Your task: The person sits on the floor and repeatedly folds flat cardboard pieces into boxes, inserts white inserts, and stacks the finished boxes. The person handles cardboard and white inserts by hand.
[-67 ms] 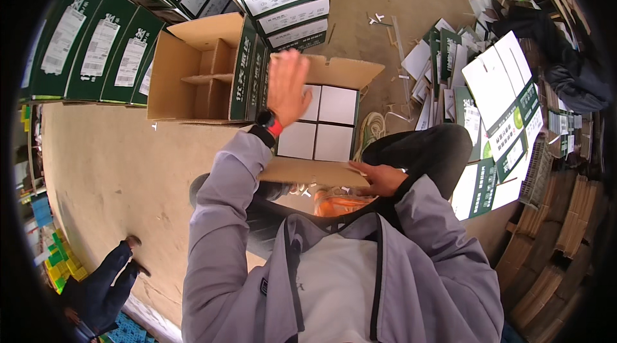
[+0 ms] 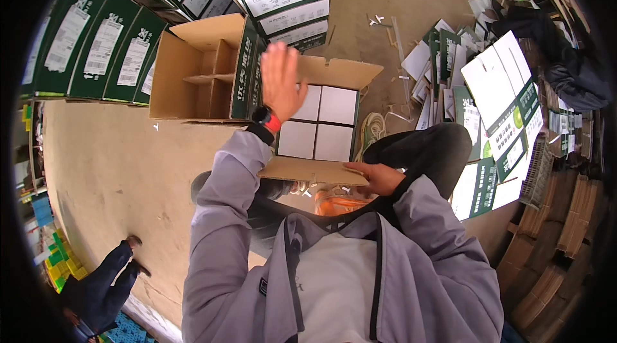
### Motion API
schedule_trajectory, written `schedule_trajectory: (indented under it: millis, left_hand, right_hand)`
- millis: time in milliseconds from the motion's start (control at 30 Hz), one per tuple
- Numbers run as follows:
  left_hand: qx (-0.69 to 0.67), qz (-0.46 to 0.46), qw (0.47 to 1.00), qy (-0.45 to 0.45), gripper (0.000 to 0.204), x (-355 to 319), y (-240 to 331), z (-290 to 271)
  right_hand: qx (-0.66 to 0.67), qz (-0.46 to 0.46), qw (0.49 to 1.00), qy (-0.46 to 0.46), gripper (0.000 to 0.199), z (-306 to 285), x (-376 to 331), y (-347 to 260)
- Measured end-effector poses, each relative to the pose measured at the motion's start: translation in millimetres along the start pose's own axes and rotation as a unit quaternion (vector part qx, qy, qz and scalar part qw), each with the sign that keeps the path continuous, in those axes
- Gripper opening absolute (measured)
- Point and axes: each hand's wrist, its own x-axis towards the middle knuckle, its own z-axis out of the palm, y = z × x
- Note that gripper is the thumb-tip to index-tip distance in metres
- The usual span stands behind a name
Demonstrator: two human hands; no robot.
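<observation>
An open brown cardboard box (image 2: 344,73) stands on the floor in front of me with white square boxes (image 2: 318,121) packed inside it. My left hand (image 2: 281,83) is raised flat above the box's left side, fingers spread, holding nothing. A red watch band sits on that wrist. My right hand (image 2: 379,178) rests on the near flap (image 2: 308,169) of the box, fingers along its edge. I wear a grey jacket and dark trousers.
A second open carton (image 2: 199,73) with a cardboard divider lies on its side to the left. Green and white cartons (image 2: 96,47) are stacked behind. Flat printed sheets (image 2: 501,105) pile up on the right. Another person's legs (image 2: 103,285) stand at lower left.
</observation>
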Motion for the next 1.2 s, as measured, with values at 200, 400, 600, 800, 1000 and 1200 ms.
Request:
schedule_trajectory:
  millis: [200, 400, 600, 800, 1000, 1200]
  left_hand:
    - [-0.171, -0.219, 0.960, 0.020, 0.024, 8.9, -31.2, -19.5]
    - [-0.097, -0.226, 0.969, 0.036, 0.021, -73.8, 76.9, -90.6]
    - [-0.135, -0.329, 0.935, 0.018, 0.041, -144.5, 117.2, -92.6]
    - [-0.120, -0.281, 0.952, -0.016, 0.057, -160.9, 52.5, -39.9]
    - [-0.092, -0.260, 0.961, 0.015, 0.075, -139.0, 23.2, -10.8]
    - [0.028, -0.198, 0.969, -0.143, 0.089, -148.7, 91.2, -51.8]
  right_hand:
    - [0.211, -0.086, 0.937, 0.265, 0.035, -50.6, 27.9, 41.7]
    - [0.314, -0.253, 0.814, 0.418, 0.058, -94.0, 49.3, 52.1]
    - [0.170, -0.223, 0.906, 0.317, 0.066, -60.8, 24.5, 56.2]
    - [-0.076, -0.180, 0.891, 0.410, 0.087, -52.5, 34.0, 12.2]
    - [-0.112, -0.073, 0.864, 0.485, 0.099, -41.2, 71.9, -16.5]
    - [-0.335, -0.056, 0.851, 0.400, 0.095, -17.7, 44.1, -18.4]
